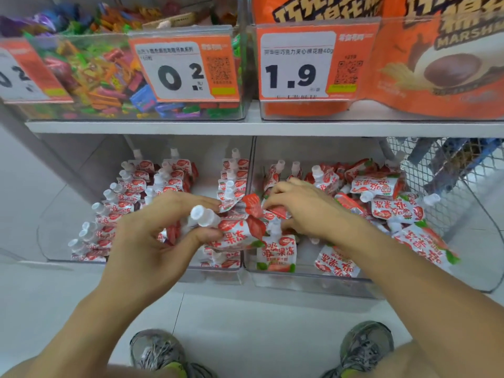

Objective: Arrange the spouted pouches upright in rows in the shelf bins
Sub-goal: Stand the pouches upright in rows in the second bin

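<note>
Standing upright in the left bin [54, 249]: three rows of pouches, the leftmost row [109, 208] about nine spouts deep, exact count unclear. Left hand [152, 236] pinches one pouch [234, 236] over the divider between the two bins, spout pointing left. Right hand [305, 211] closes on a second pouch [256, 205] beside it. Right bin [313, 279]: one pouch [276, 253] upright at the front edge, a dozen or so in a loose heap [387, 203].

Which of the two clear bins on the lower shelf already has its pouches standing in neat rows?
The left bin: its pouches stand upright in rows, spouts up. The right bin holds a jumbled heap.
</note>
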Available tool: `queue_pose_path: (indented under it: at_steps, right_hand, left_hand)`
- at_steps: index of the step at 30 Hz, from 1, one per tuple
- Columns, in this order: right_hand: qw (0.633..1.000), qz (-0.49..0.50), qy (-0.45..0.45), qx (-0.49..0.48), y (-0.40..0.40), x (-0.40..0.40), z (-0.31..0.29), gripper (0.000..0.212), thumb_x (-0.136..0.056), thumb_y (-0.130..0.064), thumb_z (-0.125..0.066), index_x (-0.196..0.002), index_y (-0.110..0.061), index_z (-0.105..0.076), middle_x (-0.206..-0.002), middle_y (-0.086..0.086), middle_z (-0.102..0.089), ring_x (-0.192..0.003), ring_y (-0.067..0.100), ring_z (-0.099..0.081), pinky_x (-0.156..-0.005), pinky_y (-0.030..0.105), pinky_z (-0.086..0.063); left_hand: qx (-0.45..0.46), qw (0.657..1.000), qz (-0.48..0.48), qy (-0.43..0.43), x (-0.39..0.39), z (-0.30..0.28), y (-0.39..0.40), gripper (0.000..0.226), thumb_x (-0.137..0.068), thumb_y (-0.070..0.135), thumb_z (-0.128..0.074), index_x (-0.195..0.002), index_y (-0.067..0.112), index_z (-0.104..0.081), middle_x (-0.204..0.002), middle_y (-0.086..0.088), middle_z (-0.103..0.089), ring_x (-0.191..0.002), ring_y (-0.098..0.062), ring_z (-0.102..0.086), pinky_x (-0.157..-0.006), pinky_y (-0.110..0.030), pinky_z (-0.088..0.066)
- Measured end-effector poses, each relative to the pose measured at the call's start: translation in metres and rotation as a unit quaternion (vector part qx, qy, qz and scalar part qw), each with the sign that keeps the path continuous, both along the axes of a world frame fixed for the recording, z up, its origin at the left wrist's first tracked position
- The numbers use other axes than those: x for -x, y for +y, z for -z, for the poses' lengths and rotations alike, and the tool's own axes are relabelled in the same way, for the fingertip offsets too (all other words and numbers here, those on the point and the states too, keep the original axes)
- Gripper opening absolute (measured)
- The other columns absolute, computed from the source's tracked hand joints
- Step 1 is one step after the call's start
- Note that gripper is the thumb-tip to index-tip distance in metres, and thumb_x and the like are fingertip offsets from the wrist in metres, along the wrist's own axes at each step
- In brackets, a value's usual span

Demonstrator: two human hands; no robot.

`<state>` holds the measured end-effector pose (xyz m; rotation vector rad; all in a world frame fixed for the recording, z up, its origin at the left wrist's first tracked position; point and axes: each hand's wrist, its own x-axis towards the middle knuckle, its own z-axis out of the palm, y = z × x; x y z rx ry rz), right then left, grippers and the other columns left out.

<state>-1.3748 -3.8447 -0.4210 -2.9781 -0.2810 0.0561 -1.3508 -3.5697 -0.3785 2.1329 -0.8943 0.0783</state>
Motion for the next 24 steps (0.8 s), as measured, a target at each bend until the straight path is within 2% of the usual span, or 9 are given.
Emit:
queue_pose_path:
  at_steps: [2,4,7,10,12,15,19,21,24]
  right_hand:
    - [0.999,0.002,0.017,-0.044,-0.004,0.004,-0.009,0.041,-0.088,-0.028,-0.073,-0.127,-0.035,-0.062,-0.123,-0.014,-0.062,-0.109,0.008,-0.056,-0.095,0.033,-0.046]
    - [0.993,0.037,0.022,-0.114,-0.011,0.016,-0.025,0.030,-0.094,-0.028,-0.066,-0.122,-0.039,-0.061,-0.101,-0.025,-0.064,-0.079,-0.009,-0.060,-0.073,0.027,-0.048]
    - [0.984,0.091,0.022,-0.152,-0.026,0.041,-0.042,0.024,-0.094,-0.028,-0.066,-0.113,-0.043,-0.061,-0.082,-0.024,-0.061,-0.059,-0.004,-0.057,-0.059,0.029,-0.046]
    - [0.982,0.145,-0.014,-0.122,-0.042,0.067,-0.052,0.024,-0.089,-0.024,-0.070,-0.108,-0.038,-0.069,-0.098,-0.016,-0.070,-0.077,-0.005,-0.061,-0.076,0.028,-0.051]
    - [0.973,0.210,-0.032,-0.090,-0.057,0.078,-0.057,0.026,-0.085,-0.028,-0.075,-0.110,-0.028,-0.073,-0.110,-0.005,-0.071,-0.097,0.010,-0.063,-0.090,0.031,-0.050]
    - [0.962,0.262,-0.082,0.008,-0.064,0.087,-0.055,0.042,-0.077,-0.028,-0.083,-0.116,-0.019,-0.072,-0.115,0.007,-0.059,-0.110,0.029,-0.053,-0.095,0.041,-0.045]
    - [0.977,0.125,-0.137,-0.102,-0.024,0.065,-0.040,0.029,-0.082,-0.007,-0.070,-0.107,-0.019,-0.073,-0.107,-0.001,-0.058,-0.103,0.017,-0.055,-0.096,0.032,-0.045]
    - [0.988,0.080,-0.078,-0.110,-0.009,0.038,-0.030,0.019,-0.087,-0.018,-0.069,-0.106,-0.018,-0.072,-0.104,-0.002,-0.060,-0.099,0.016,-0.059,-0.093,0.031,-0.047]
    - [0.994,0.069,0.020,-0.078,0.000,0.002,-0.015,0.025,-0.092,-0.041,-0.064,-0.092,-0.017,-0.068,-0.084,-0.002,-0.064,-0.079,0.021,-0.062,-0.077,0.037,-0.053]
  left_hand:
    - [-0.017,0.999,-0.015,0.031,-0.001,-0.004,0.011,0.030,-0.058,0.048,-0.089,-0.075,0.026,-0.077,-0.074,0.014,-0.070,-0.076,0.002,-0.067,-0.086,-0.031,-0.049]
    - [0.025,0.999,0.000,-0.041,0.003,-0.012,0.003,0.022,-0.072,0.037,-0.082,-0.086,0.020,-0.076,-0.087,0.012,-0.072,-0.085,-0.008,-0.068,-0.081,-0.031,-0.051]
    - [0.053,0.994,0.007,-0.095,0.021,-0.034,-0.001,0.023,-0.080,0.036,-0.071,-0.095,0.019,-0.074,-0.095,0.011,-0.072,-0.086,-0.019,-0.067,-0.073,-0.037,-0.050]
    - [0.048,0.995,-0.004,-0.091,0.015,-0.026,0.001,0.024,-0.080,0.040,-0.070,-0.096,0.023,-0.074,-0.094,0.011,-0.071,-0.083,-0.018,-0.067,-0.072,-0.035,-0.050]
    - [0.056,0.994,-0.009,-0.098,0.014,-0.025,0.001,0.023,-0.080,0.041,-0.070,-0.097,0.026,-0.072,-0.094,0.011,-0.071,-0.081,-0.016,-0.066,-0.072,-0.031,-0.049]
    - [0.066,0.992,0.001,-0.105,0.017,-0.025,-0.002,0.022,-0.080,0.040,-0.070,-0.097,0.026,-0.070,-0.094,0.012,-0.070,-0.084,-0.012,-0.065,-0.074,-0.026,-0.049]
    - [0.060,0.992,-0.010,-0.110,0.016,-0.024,-0.006,0.020,-0.080,0.036,-0.076,-0.096,0.025,-0.071,-0.094,0.012,-0.069,-0.086,-0.008,-0.065,-0.077,-0.013,-0.046]
    - [0.058,0.992,-0.022,-0.110,0.018,-0.024,-0.007,0.021,-0.079,0.034,-0.079,-0.096,0.025,-0.071,-0.094,0.012,-0.069,-0.087,-0.006,-0.064,-0.078,-0.009,-0.044]
    - [0.048,0.992,-0.016,-0.114,0.017,-0.022,-0.006,0.024,-0.080,0.040,-0.073,-0.094,0.020,-0.073,-0.093,0.009,-0.071,-0.086,-0.011,-0.066,-0.076,-0.022,-0.049]
